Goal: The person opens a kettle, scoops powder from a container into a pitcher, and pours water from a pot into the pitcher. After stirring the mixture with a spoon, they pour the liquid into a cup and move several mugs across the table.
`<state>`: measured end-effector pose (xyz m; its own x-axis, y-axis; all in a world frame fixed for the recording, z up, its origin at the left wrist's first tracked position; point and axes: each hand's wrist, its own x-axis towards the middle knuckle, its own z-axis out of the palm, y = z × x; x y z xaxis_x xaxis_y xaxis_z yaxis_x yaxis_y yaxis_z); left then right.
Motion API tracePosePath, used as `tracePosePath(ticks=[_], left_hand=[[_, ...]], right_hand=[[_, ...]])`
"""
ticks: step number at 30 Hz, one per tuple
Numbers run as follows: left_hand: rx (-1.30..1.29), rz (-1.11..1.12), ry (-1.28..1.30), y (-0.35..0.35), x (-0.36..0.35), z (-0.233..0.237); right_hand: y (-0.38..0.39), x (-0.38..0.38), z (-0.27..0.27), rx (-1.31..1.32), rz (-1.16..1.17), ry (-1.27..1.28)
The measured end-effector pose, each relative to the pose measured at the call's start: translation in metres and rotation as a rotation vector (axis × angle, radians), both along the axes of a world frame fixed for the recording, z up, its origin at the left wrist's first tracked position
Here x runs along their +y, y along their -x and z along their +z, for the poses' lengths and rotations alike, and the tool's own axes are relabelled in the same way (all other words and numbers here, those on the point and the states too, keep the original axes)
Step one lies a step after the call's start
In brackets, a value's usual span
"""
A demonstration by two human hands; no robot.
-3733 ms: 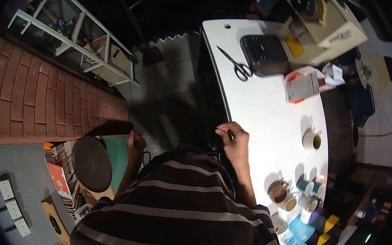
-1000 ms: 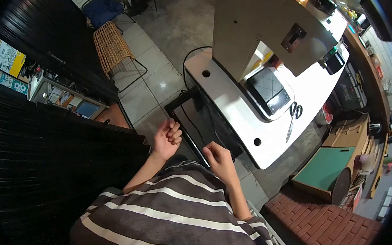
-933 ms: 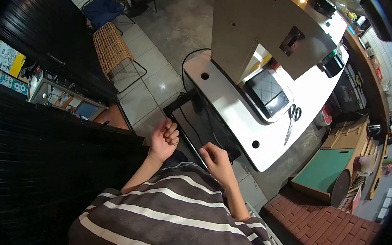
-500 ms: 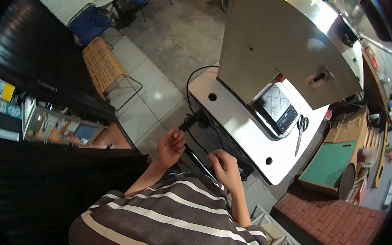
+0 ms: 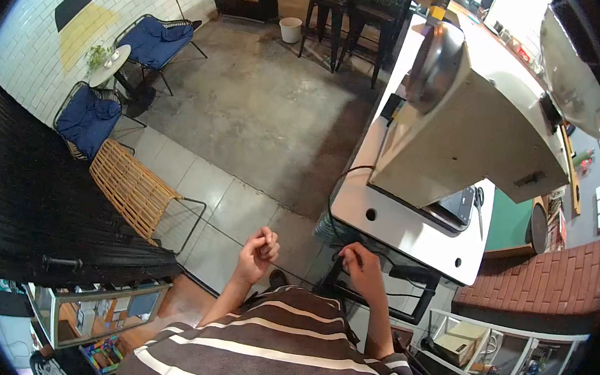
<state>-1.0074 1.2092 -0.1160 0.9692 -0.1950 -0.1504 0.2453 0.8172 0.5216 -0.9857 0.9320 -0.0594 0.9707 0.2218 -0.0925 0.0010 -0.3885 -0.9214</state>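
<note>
My left hand (image 5: 259, 256) is raised in front of my body, its fingers curled in and nothing visible in them. To its right, my right hand (image 5: 363, 268) has bent fingers drawn towards the thumb, and I see nothing in it either. Beyond the right hand is the white counter (image 5: 409, 237) with a round cable hole. A large beige metal-sided machine (image 5: 452, 139) stands on it. Partly hidden under the machine's overhang lies a dark flat device (image 5: 457, 205), with black-handled scissors (image 5: 480, 202) beside it. Black tubular framing (image 5: 414, 306) runs below the counter.
At left stand a wicker bench (image 5: 130, 192) and blue-cushioned chairs (image 5: 153, 40) beside a small round table (image 5: 110, 67). Black bar stools (image 5: 325, 20) and a white bin (image 5: 290, 29) are at the back. A white-framed case (image 5: 505, 352) sits low at right, near a brick ledge (image 5: 539, 277).
My view has turned and lifted, showing more of the room and floor. The counter and machine now appear farther right. Both hands remain raised and curled in front of me.
</note>
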Motion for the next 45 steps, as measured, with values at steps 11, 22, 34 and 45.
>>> tracePosePath(ticks=[11,22,34,45], left_hand=[[0.069,-0.090,-0.130,-0.081,0.086,-0.005],[0.013,-0.129,-0.087,-0.246,0.131,0.019],[-0.091,-0.336,-0.152,-0.471,0.133,0.013],[-0.199,-0.549,-0.276,-0.726,0.163,0.015]], right_hand=[[-0.050,0.077,0.004,0.045,-0.092,-0.048],[-0.200,0.150,0.004,0.042,-0.029,-0.245],[-0.388,0.177,0.001,-0.127,-0.299,-0.187],[-0.581,0.167,-0.029,-0.101,-0.852,-0.420]])
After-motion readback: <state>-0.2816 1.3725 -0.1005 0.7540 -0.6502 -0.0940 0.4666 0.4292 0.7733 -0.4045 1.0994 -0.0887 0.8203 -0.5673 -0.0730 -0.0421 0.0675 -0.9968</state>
